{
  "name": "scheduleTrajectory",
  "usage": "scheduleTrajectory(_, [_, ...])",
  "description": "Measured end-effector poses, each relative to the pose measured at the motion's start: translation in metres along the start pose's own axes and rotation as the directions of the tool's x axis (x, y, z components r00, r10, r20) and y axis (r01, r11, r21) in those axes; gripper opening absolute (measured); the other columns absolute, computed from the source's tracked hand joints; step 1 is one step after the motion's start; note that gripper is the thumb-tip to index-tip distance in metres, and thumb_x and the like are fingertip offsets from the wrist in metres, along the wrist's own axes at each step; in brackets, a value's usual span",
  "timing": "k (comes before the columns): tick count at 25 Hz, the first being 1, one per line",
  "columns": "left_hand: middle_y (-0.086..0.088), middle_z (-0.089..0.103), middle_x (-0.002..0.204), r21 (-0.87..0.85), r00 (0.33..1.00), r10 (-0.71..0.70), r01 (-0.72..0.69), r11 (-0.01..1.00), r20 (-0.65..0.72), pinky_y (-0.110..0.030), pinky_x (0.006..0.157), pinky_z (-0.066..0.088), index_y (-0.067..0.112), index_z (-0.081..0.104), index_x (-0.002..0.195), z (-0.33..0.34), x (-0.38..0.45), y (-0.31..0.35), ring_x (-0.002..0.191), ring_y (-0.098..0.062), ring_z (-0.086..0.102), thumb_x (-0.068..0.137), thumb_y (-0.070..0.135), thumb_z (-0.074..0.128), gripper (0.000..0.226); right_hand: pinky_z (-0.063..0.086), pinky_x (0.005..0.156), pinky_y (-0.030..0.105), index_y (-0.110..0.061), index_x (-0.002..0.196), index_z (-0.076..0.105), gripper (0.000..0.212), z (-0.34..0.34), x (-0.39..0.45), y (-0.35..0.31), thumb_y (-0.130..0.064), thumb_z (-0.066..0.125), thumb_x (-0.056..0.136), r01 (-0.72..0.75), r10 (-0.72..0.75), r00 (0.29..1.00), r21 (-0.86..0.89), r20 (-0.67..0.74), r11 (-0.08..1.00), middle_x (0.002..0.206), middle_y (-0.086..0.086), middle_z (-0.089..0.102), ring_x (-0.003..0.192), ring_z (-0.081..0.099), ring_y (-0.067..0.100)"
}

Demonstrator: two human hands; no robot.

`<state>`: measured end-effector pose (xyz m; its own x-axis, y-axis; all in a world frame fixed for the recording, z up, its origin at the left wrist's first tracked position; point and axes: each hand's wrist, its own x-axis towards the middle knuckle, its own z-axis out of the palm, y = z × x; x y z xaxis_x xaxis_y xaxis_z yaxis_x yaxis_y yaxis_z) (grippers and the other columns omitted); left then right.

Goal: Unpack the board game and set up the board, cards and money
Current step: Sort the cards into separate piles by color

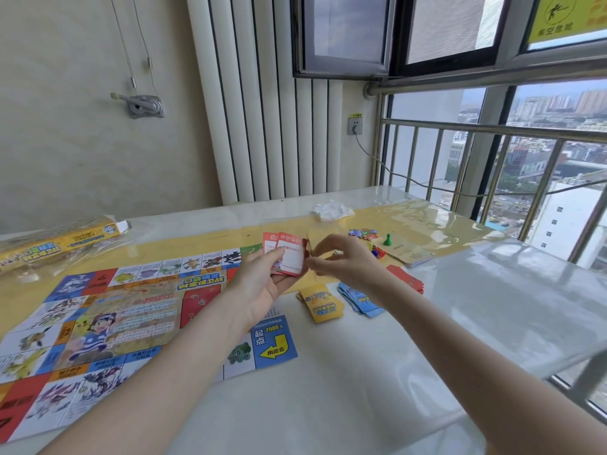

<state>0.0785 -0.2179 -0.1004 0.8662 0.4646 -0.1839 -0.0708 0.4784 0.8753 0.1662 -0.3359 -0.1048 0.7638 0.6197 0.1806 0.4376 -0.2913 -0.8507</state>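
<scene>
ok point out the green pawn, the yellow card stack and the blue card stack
green pawn [388, 239], head view, on its body
yellow card stack [322, 303], head view, on the top card's face
blue card stack [360, 298], head view, on the top card

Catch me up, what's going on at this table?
A person is setting up a board game. The board already lies unfolded on the table. The left hand holds a small stack of red-and-white notes, and the right hand pinches at the stack's edge. Yellow cards, blue cards and red cards sit in loose piles right of the board, with a green pawn behind them. The game box lies at the far left.
</scene>
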Motion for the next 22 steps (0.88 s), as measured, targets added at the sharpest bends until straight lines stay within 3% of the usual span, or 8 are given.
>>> scheduleTrajectory(3, [-0.021, 0.065, 0.088, 0.008, 0.999, 0.035, -0.035, 0.999, 0.010, -0.033, 0.067, 0.057, 0.003, 0.053, 0.095, -0.008, 0.002, 0.007, 0.076, -0.027, 0.066, 0.098, 0.005, 0.041, 0.013, 0.059, 0.072, 0.033, 0.002, 0.097, 0.063, 0.013, -0.012, 0.004, 0.003, -0.002, 0.058, 0.085, -0.127, 0.130, 0.988, 0.042, -0.087, 0.991, 0.091, 0.018, 0.067, 0.073, 0.068, 0.024])
scheduleTrajectory(6, [-0.021, 0.067, 0.081, -0.003, 0.999, 0.037, -0.037, 0.999, -0.020, -0.030, 0.062, 0.057, 0.002, 0.054, 0.093, -0.018, 0.005, 0.007, 0.070, -0.026, 0.068, 0.098, 0.004, 0.039, 0.016, 0.058, 0.062, 0.024, 0.002, 0.101, 0.062, 0.019, -0.019, 0.000, 0.009, 0.006, 0.059, 0.083, -0.276, 0.287, 0.957, 0.183, -0.035, 0.943, 0.087, 0.018, 0.064, 0.065, 0.066, 0.022])
scheduleTrajectory(10, [-0.022, 0.066, 0.081, -0.024, 1.000, 0.006, -0.007, 1.000, -0.017, -0.030, 0.055, 0.057, 0.000, 0.053, 0.099, -0.020, 0.008, 0.000, 0.056, -0.022, 0.070, 0.098, 0.004, 0.040, 0.014, 0.059, 0.060, 0.028, -0.003, 0.094, 0.059, 0.022, -0.012, -0.006, 0.017, 0.013, 0.061, 0.078, -0.316, 0.329, 0.944, 0.222, -0.021, 0.922, 0.084, 0.015, 0.058, 0.063, 0.066, 0.027])
scheduleTrajectory(15, [-0.021, 0.068, 0.080, 0.002, 1.000, -0.020, 0.020, 1.000, 0.002, -0.029, 0.056, 0.057, 0.000, 0.053, 0.111, -0.023, 0.007, -0.010, 0.055, -0.022, 0.069, 0.097, 0.005, 0.041, 0.018, 0.056, 0.060, 0.037, -0.007, 0.092, 0.057, 0.017, 0.007, -0.016, 0.017, 0.002, 0.060, 0.079, -0.297, 0.300, 0.954, -0.167, -0.008, 0.940, 0.082, 0.012, 0.063, 0.067, 0.068, 0.030])
scheduleTrajectory(17, [-0.021, 0.065, 0.086, 0.029, 0.999, -0.036, 0.036, 0.999, -0.002, -0.028, 0.055, 0.057, 0.001, 0.052, 0.114, -0.023, 0.006, -0.014, 0.057, -0.021, 0.069, 0.097, 0.005, 0.042, 0.020, 0.049, 0.056, 0.028, -0.008, 0.096, 0.059, 0.018, 0.014, -0.018, 0.017, -0.006, 0.062, 0.079, -0.239, 0.276, 0.961, -0.455, 0.015, 0.858, 0.091, 0.011, 0.065, 0.075, 0.064, 0.026])
scheduleTrajectory(19, [-0.020, 0.064, 0.087, 0.042, 0.999, -0.033, 0.033, 0.999, -0.007, -0.028, 0.055, 0.057, 0.002, 0.053, 0.110, -0.023, 0.005, -0.014, 0.057, -0.020, 0.069, 0.097, 0.004, 0.043, 0.017, 0.046, 0.059, 0.029, -0.009, 0.098, 0.061, 0.020, 0.014, -0.017, 0.015, -0.010, 0.065, 0.079, -0.190, 0.241, 0.970, -0.583, 0.011, 0.790, 0.096, 0.009, 0.062, 0.082, 0.060, 0.024])
scheduleTrajectory(20, [-0.019, 0.065, 0.087, 0.043, 1.000, -0.028, 0.029, 0.999, -0.007, -0.027, 0.055, 0.057, 0.003, 0.054, 0.106, -0.023, 0.004, -0.013, 0.056, -0.020, 0.069, 0.096, 0.004, 0.044, 0.014, 0.046, 0.060, 0.030, -0.008, 0.097, 0.062, 0.018, 0.012, -0.015, 0.013, -0.011, 0.066, 0.080, -0.181, 0.213, 0.977, -0.561, -0.010, 0.808, 0.092, 0.009, 0.062, 0.078, 0.059, 0.022])
scheduleTrajectory(22, [-0.019, 0.065, 0.087, 0.041, 1.000, -0.013, 0.012, 0.999, 0.020, -0.027, 0.055, 0.057, 0.006, 0.056, 0.098, -0.021, 0.002, -0.010, 0.057, -0.019, 0.070, 0.095, 0.003, 0.045, 0.011, 0.047, 0.054, 0.029, -0.004, 0.094, 0.064, 0.014, 0.005, -0.012, 0.006, -0.013, 0.064, 0.084, -0.204, 0.196, 0.979, -0.236, -0.057, 0.950, 0.075, 0.008, 0.061, 0.057, 0.056, 0.017])
